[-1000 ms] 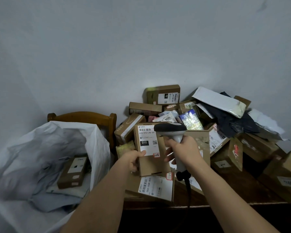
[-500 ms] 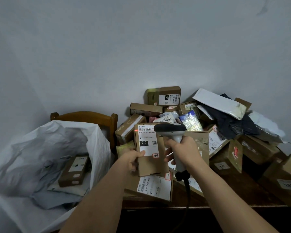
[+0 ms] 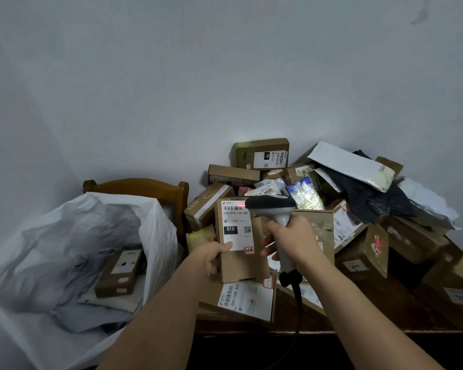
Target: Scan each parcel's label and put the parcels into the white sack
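Observation:
My left hand (image 3: 213, 256) grips the lower left edge of a flat brown parcel (image 3: 242, 265) held upright, its white label (image 3: 235, 227) facing me. My right hand (image 3: 292, 243) grips the handle of a grey barcode scanner (image 3: 271, 206). The scanner's head sits just right of the label's top, and a red line of light lies across the barcode. The white sack (image 3: 155, 236) stands open at the left on a wooden chair, with a brown box (image 3: 119, 273) and grey mailers inside it.
A heap of brown boxes (image 3: 262, 156) and grey, white and dark mailers (image 3: 353, 164) covers the dark wooden table (image 3: 372, 300) against the wall. Another labelled box (image 3: 247, 300) lies flat under the held parcel. The scanner's black cable (image 3: 297, 303) hangs over the table's front edge.
The scanner's red light has come on and now lies across the label's barcode. Both hands and the parcel have stayed almost still.

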